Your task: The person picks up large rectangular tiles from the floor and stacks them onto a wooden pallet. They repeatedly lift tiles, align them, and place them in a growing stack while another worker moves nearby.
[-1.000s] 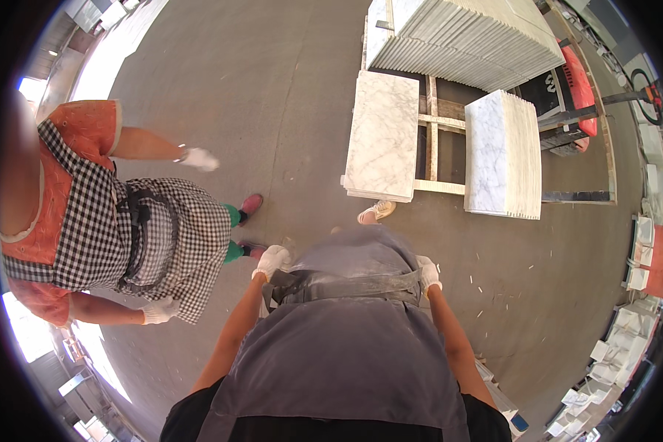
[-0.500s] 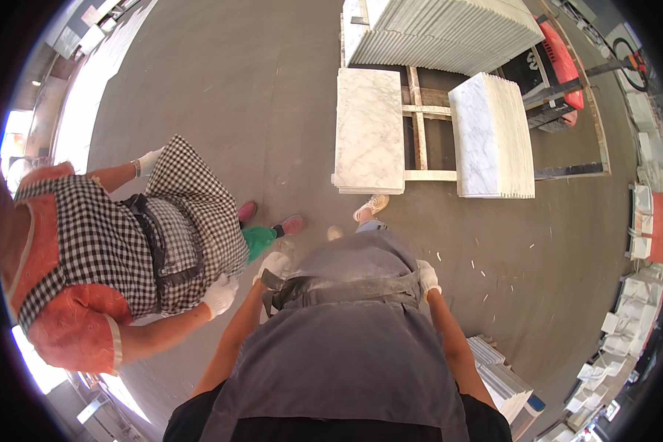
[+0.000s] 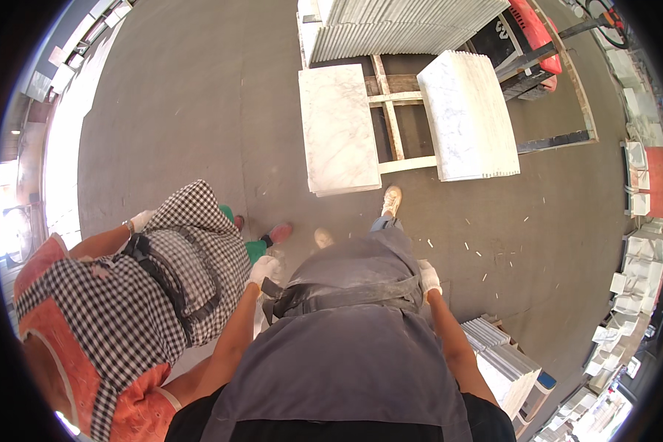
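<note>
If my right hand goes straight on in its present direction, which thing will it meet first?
Probably the grey apron, close beside the right hand; depth is unclear, so they may already touch.

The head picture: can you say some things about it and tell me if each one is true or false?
1. The wearer's left hand and right hand are white-gloved. True.
2. The co-worker's apron is plain blue. False: it is checked black and white.
3. Veined stone slabs rest on the pallet. True.
4. The right hand is touching those slabs. False: it is at the side of the wearer's grey apron.
</note>
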`<state>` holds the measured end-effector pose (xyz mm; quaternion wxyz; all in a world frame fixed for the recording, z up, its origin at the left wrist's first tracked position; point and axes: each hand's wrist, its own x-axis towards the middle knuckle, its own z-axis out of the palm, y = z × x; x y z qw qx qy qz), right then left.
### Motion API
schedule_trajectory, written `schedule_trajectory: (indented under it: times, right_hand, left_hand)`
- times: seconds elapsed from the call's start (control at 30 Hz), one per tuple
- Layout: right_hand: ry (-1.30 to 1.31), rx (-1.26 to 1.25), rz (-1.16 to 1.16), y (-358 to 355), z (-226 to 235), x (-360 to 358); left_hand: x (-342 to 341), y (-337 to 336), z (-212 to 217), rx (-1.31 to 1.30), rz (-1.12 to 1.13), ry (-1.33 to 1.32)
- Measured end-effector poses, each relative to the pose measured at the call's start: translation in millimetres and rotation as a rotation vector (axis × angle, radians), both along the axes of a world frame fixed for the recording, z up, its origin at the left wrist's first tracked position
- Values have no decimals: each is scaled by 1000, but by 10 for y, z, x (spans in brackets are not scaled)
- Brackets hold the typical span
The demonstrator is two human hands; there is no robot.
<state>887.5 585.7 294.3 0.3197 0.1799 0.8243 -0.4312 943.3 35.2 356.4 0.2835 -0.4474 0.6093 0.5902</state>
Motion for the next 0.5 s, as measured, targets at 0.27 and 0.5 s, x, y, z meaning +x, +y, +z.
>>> schedule_trajectory:
  times: [0.27,0.5]
  right_hand:
    - [130,87,-30,841,315,-1287]
    - [-160,-162,-576,1834,-238,-2241]
  left_hand:
    - [-1017,554,-319,124,-21,-28]
    - [-2846,2151,312,105,-67,-56]
